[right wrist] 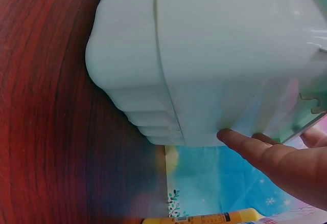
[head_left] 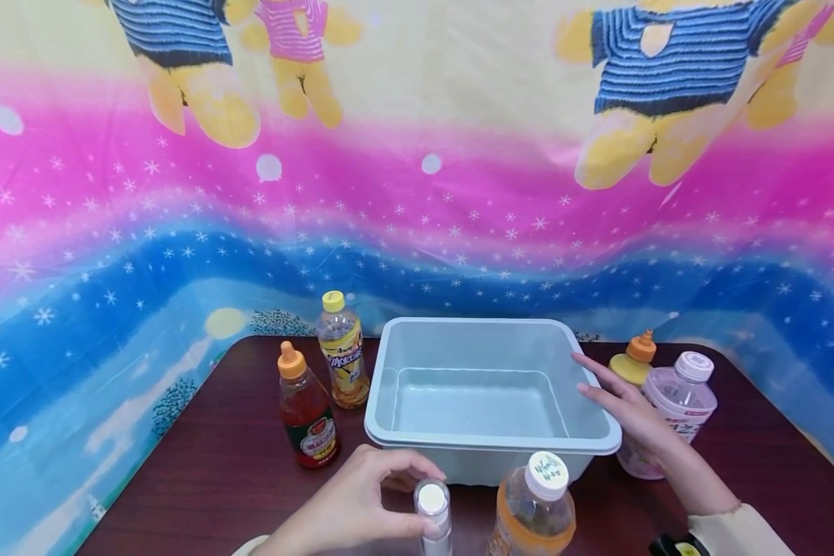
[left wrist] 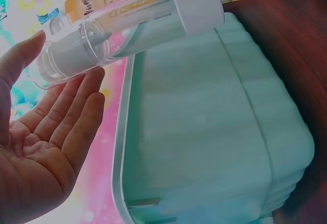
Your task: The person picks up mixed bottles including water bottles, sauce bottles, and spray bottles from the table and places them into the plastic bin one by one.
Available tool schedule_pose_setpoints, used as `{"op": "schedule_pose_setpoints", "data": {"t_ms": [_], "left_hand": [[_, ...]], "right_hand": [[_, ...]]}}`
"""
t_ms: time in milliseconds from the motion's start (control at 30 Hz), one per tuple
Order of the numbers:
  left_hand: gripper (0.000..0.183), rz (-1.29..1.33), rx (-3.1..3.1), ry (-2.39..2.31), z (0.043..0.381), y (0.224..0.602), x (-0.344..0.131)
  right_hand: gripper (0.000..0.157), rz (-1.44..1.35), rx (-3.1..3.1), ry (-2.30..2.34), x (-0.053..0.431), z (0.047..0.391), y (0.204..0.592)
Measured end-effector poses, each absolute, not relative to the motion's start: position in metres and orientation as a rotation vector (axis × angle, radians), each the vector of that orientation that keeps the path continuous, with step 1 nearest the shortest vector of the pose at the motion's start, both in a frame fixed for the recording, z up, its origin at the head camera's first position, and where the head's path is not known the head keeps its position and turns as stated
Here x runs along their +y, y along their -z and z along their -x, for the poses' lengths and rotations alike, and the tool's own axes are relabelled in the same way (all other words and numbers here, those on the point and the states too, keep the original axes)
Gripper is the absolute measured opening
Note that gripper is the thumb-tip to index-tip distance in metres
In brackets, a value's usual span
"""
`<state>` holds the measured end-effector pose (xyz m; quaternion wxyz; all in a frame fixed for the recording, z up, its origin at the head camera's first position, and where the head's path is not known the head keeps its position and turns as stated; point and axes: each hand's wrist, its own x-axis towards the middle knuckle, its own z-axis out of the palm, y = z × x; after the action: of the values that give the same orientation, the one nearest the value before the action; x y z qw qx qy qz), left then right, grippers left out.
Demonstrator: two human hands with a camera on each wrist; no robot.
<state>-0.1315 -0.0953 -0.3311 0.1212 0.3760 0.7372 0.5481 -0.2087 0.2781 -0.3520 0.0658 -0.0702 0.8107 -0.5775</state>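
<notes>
A light blue plastic bin [head_left: 493,445] stands empty in the middle of a dark red-brown table [head_left: 208,471]. My left hand [head_left: 357,506] is at the table's front edge, its thumb and nearly straight fingers either side of a small clear bottle [head_left: 433,506] with a white cap. In the left wrist view the fingers [left wrist: 76,106] touch that small clear bottle [left wrist: 92,47] beside the bin's wall [left wrist: 204,132]. My right hand [head_left: 628,413] lies with straight fingers against the bin's right rim. In the right wrist view its fingertips [right wrist: 240,138] touch the bin's side [right wrist: 204,55].
An orange drink bottle [head_left: 533,513] with a white cap stands at the front. A red sauce bottle [head_left: 309,421] and a yellow tea bottle [head_left: 344,359] are left of the bin. A yellow squeeze bottle [head_left: 635,363] and a pink clear bottle [head_left: 679,401] are to its right. A patterned cloth hangs behind.
</notes>
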Motion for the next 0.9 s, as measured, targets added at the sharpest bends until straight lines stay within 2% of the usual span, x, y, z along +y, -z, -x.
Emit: {"op": "schedule_pose_setpoints", "data": {"t_ms": [600, 900], "left_hand": [[0.027, -1.212, 2.313, -1.610, 0.131, 0.303, -0.100], [0.027, -1.179, 2.406, -1.594, 0.131, 0.292, -0.104]], "right_hand": [[0.060, 0.209, 2.443, 1.749, 0.278, 0.209, 0.352], [0.060, 0.214, 2.436, 1.754, 0.278, 0.209, 0.352]]}}
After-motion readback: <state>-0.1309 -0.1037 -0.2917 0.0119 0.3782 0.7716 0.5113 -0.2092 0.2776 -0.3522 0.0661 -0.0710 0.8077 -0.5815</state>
